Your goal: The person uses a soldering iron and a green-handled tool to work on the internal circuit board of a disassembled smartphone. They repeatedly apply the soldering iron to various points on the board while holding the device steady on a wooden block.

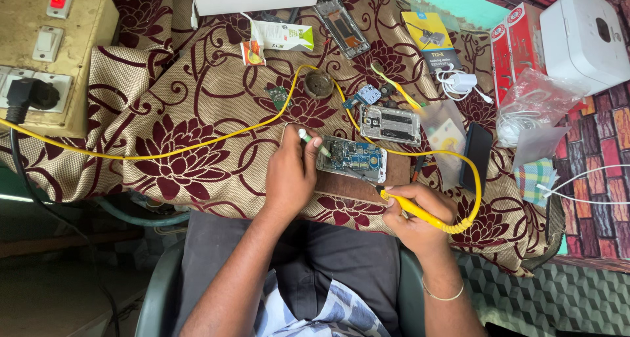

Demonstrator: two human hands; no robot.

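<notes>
An opened phone with its blue circuit board showing lies on a brown pad at the table's front. My left hand rests beside it on the left and pinches a thin green-and-white tool whose tip reaches the board's left edge. My right hand grips a yellow soldering iron, its tip pointing at the phone's near right corner. The iron's yellow cable loops round the right side and runs left across the cloth.
A second opened phone body, a small blue board and a round tin lie behind. A black phone sits right. A switch box stands far left; boxes, a white charger and bags crowd the back right.
</notes>
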